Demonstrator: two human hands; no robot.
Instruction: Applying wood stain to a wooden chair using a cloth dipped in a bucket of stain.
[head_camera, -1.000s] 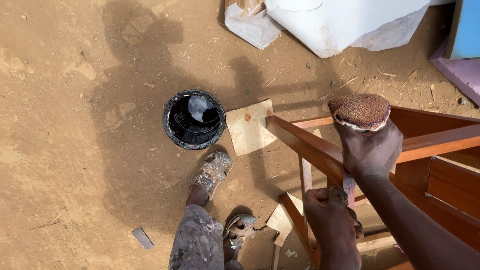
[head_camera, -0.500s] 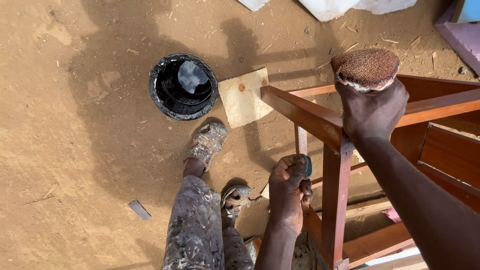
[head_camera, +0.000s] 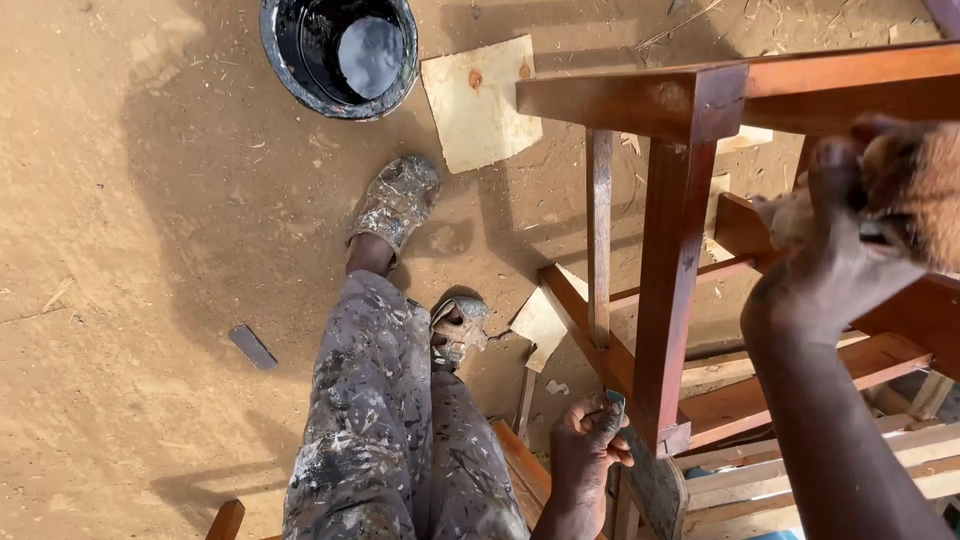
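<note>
Holding a red-brown wooden frame (head_camera: 690, 110) by one upright leg (head_camera: 665, 280) while a sponge is being pressed at its top rail.

Left hand (head_camera: 590, 445) is sitting low, fingers curled around a small grey scrap at the leg's foot; leg's long axis is running straight up from it. Right hand (head_camera: 840, 250) is sitting high and right, clenching a brown sponge (head_camera: 915, 185) against the rail, nearer the top. Counting: one black bucket (head_camera: 340, 55), two plywood scraps, two spattered shoes.

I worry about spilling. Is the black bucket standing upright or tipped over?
Upright: the black bucket stands on the sandy ground, round mouth facing up, with dark glossy liquid level inside.
</note>
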